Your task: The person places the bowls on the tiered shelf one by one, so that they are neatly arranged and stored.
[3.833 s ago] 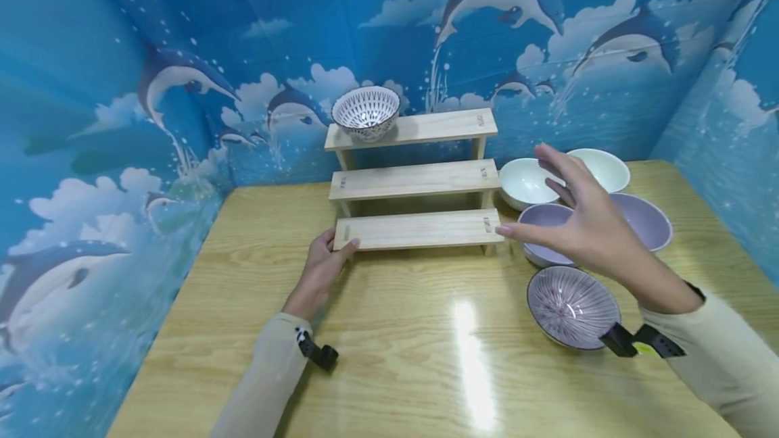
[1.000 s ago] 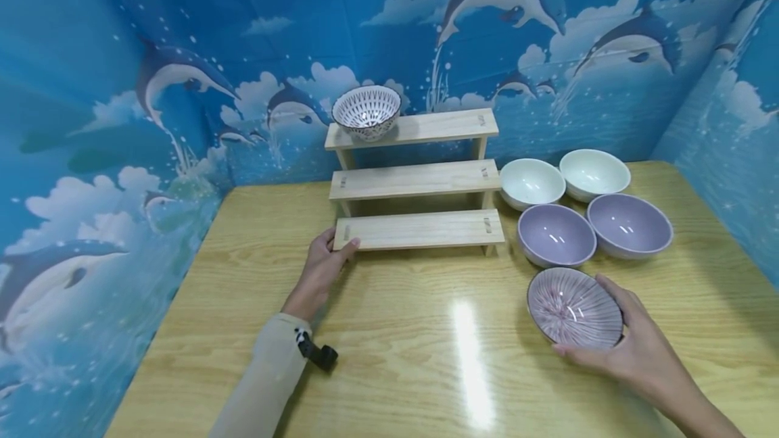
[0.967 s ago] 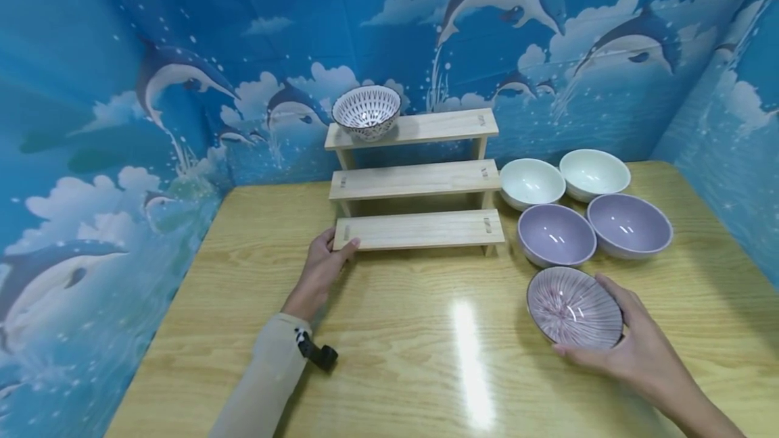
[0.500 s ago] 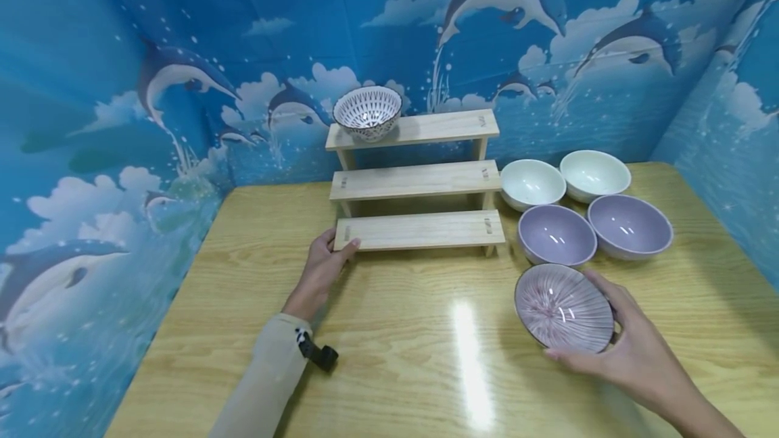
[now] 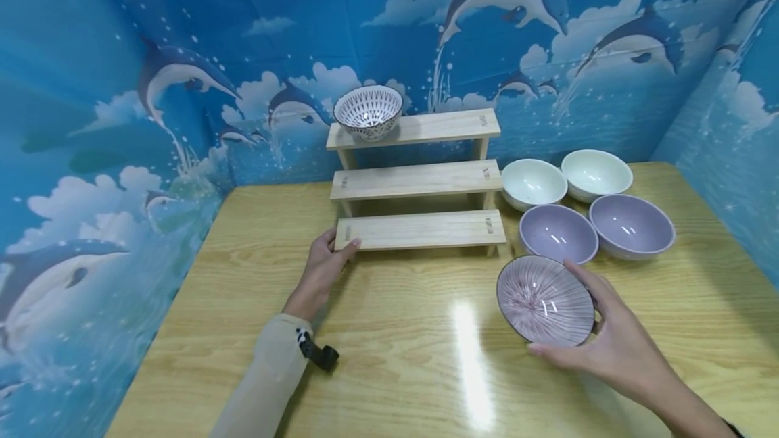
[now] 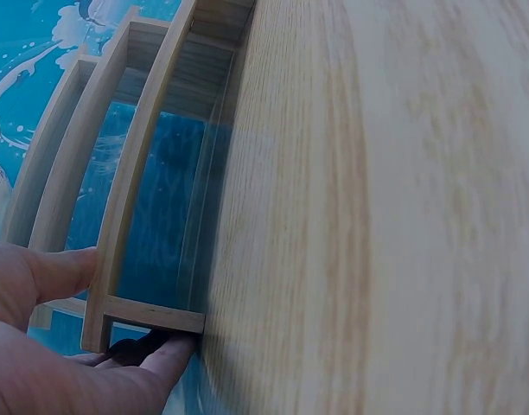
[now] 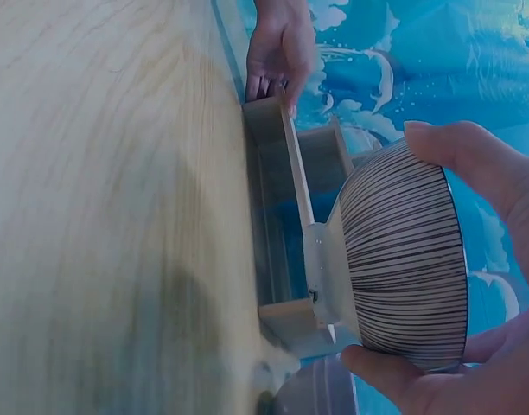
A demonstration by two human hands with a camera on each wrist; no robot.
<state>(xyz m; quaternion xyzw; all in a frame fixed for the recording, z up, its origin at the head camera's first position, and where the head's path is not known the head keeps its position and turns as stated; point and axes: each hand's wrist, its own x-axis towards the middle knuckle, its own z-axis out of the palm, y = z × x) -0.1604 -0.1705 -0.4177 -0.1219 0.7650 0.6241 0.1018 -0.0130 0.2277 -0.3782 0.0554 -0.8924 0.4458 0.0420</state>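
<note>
In the head view, my right hand (image 5: 615, 343) holds a striped bowl (image 5: 544, 303) by its right side, thumb at the near rim. The right wrist view shows that bowl (image 7: 403, 259) raised off the table, with dark lines on its outside and a pale foot. My left hand (image 5: 322, 269) grips the left end of the lowest step of a three-step wooden stand (image 5: 420, 230). From the left wrist view, the left thumb (image 6: 61, 272) lies on the step's edge and the other fingers reach around its end. A black-and-white patterned bowl (image 5: 368, 112) sits at the left of the top step.
Right of the stand, two pale green bowls (image 5: 533, 183) stand behind two purple bowls (image 5: 631, 227), close together on the wooden table (image 5: 389, 357). A dolphin-printed blue backdrop (image 5: 389, 32) encloses the back and sides.
My right hand first reached over toward the bowls, then took the striped bowl. It has since lifted the bowl and moved it left. The left hand stays on the stand.
</note>
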